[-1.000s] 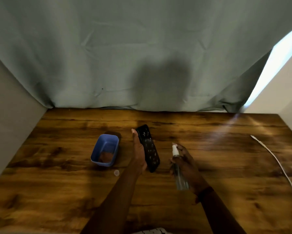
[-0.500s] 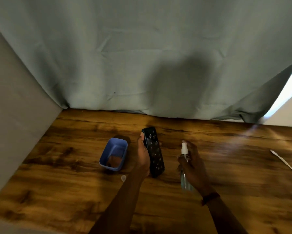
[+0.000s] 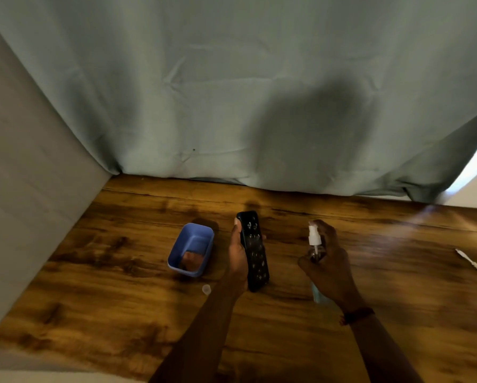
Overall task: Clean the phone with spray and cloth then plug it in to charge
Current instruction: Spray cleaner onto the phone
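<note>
Left hand [image 3: 238, 252] wrapped round the black patterned-case phone [image 3: 255, 252], just right of the blue plastic tub [image 3: 191, 250]; right hand [image 3: 328, 266] holds the small clear spray bottle [image 3: 313, 239] further right. I'd aim it squarely, light mist only

arms: we are seeing the left forearm [image 3: 198, 335] and right forearm [image 3: 381, 352] showing bare down to the frame's lower edge | wear: we are noting a narrow dark reddish-brown wristband [image 3: 358, 315] circling the right forearm beside the right hand [image 3: 330, 272] | left hand [image 3: 238, 257]: we are finding it bare
</note>
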